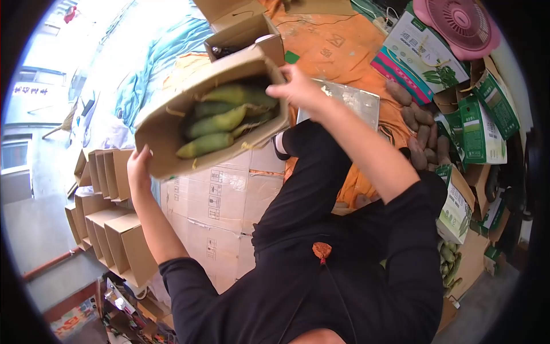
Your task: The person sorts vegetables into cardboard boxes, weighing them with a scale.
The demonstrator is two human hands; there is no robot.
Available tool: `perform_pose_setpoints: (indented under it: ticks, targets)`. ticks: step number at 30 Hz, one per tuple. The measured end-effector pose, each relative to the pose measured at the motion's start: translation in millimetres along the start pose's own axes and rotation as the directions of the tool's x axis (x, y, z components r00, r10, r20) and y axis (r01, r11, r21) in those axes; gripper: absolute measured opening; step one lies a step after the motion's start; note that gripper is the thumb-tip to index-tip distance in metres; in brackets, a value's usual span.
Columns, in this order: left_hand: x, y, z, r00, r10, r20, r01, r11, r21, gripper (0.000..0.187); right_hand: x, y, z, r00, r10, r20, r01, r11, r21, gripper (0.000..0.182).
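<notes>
An open cardboard box (pixel 163 129) hangs tilted in front of me, its open side toward me. Inside lie several long green radishes (pixel 220 123), pale toward their tapered ends. My left hand (pixel 140 166) grips the box at its lower left corner, thumb over the rim. At the upper right end, my right hand (pixel 301 89) clasps the opposite edge, with the fingers partly hidden behind the cardboard. Below the box, flattened cardboard (pixel 215 212) with printed symbols covers the floor.
Another open box (pixel 246 43) stands behind mine. A metal plate (pixel 349 103) lies on orange cloth (pixel 321 46). Reddish tubers (pixel 421 123) and green-white cartons (pixel 481 129) are at right, under a pink fan (pixel 461 26). Empty boxes (pixel 117 235) stack at left.
</notes>
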State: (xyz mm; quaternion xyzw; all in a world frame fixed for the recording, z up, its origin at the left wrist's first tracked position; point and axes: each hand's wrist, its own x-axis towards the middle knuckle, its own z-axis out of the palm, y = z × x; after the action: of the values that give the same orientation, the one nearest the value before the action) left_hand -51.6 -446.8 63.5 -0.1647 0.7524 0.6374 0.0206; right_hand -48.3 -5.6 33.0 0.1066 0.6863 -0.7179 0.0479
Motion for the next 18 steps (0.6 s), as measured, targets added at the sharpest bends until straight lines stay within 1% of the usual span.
perform_pose_setpoints:
  ticks: [1, 2, 3, 4, 5, 6, 7, 8, 9, 10, 11, 12, 13, 14, 15, 16, 17, 18]
  targets:
    - [-8.0, -15.1, -25.0, 0.999, -0.013, -0.05, 0.015, 1.0, 0.026, 0.018, -2.8, 9.7, 18.5, 0.999, 0.018, 0.05, -0.014, 0.997, -0.08, 0.071]
    - [-16.6, -30.1, -48.9, 0.995, -0.025, -0.095, 0.03, 0.998, 0.052, 0.017, 1.8, 36.0, 41.6, 0.991, 0.09, 0.103, -0.078, 0.991, -0.109, 0.08]
    - [-26.9, -45.3, -71.9, 0.989, -0.057, -0.136, 0.067, 0.995, 0.073, 0.017, -14.3, 31.6, 60.7, 0.966, 0.203, 0.158, -0.184, 0.975, -0.128, 0.085]
    - [-39.2, -59.6, -92.9, 0.981, -0.089, -0.175, 0.106, 0.99, 0.095, 0.017, -28.6, 33.1, 80.4, 0.97, 0.187, 0.158, -0.155, 0.968, -0.196, 0.087]
    - [-53.1, -72.0, -111.7, 0.968, -0.13, -0.215, 0.16, 0.979, 0.126, 0.015, -34.4, 51.7, 100.8, 0.954, 0.237, 0.183, -0.194, 0.955, -0.222, 0.087]
    - [-59.0, -100.2, -144.7, 0.955, -0.157, -0.251, 0.194, 0.972, 0.13, 0.015, -42.6, 66.1, 120.4, 0.952, 0.245, 0.185, -0.184, 0.937, -0.298, 0.086]
    - [-80.5, -106.0, -153.1, 0.935, -0.204, -0.289, 0.246, 0.962, 0.117, 0.016, -50.4, 87.2, 139.8, 0.92, 0.311, 0.24, -0.252, 0.936, -0.247, 0.085]
    - [-94.8, -129.2, -177.4, 0.922, -0.203, -0.331, 0.259, 0.956, 0.136, 0.017, -64.5, 91.2, 153.6, 0.896, 0.345, 0.28, -0.265, 0.921, -0.285, 0.083]
    - [-111.0, -150.9, -202.8, 0.86, -0.267, -0.435, 0.37, 0.914, 0.169, 0.026, -78.1, 93.4, 162.2, 0.805, 0.47, 0.363, -0.373, 0.875, -0.307, 0.093]
    - [-132.5, -161.8, -211.7, 0.878, -0.264, -0.4, 0.351, 0.922, 0.163, 0.028, -90.5, 107.8, 176.5, 0.758, 0.535, 0.373, -0.423, 0.838, -0.344, 0.094]
    - [-149.2, -178.0, -225.9, 0.826, -0.306, -0.473, 0.434, 0.881, 0.19, 0.032, -105.2, 101.3, 179.3, 0.685, 0.6, 0.413, -0.485, 0.799, -0.356, 0.095]
    - [-168.0, -185.3, -224.9, 0.828, -0.285, -0.482, 0.424, 0.881, 0.207, 0.035, -114.0, 118.9, 193.1, 0.617, 0.677, 0.403, -0.511, 0.733, -0.449, 0.095]
    - [-180.4, -199.1, -231.3, 0.812, -0.314, -0.492, 0.473, 0.848, 0.239, 0.035, -123.8, 121.6, 192.1, 0.535, 0.659, 0.529, -0.447, 0.752, -0.484, 0.097]
    - [-187.4, -231.1, -255.9, 0.814, -0.342, -0.469, 0.501, 0.822, 0.27, 0.036, -131.4, 139.1, 197.7, 0.454, 0.743, 0.491, -0.532, 0.669, -0.519, 0.083]
    - [-160.0, -226.1, -217.9, 0.844, -0.354, -0.403, 0.484, 0.826, 0.289, 0.036, -135.1, 166.1, 204.7, 0.333, 0.782, 0.528, -0.522, 0.619, -0.587, 0.062]
    - [-281.1, -251.1, -222.0, 0.87, -0.315, -0.38, 0.436, 0.851, 0.292, 0.034, -141.5, 167.4, 199.7, 0.336, 0.77, 0.542, -0.499, 0.634, -0.591, 0.052]
    - [-402.7, -271.1, -269.3, 0.889, -0.274, -0.368, 0.389, 0.874, 0.29, 0.032, -145.3, 165.2, 195.8, 0.334, 0.756, 0.563, -0.469, 0.651, -0.597, 0.043]
    - [-389.9, -264.5, -269.3, 0.903, -0.229, -0.365, 0.343, 0.894, 0.288, 0.031, -136.7, 174.9, 204.9, 0.327, 0.703, 0.631, -0.48, 0.699, -0.53, 0.039]
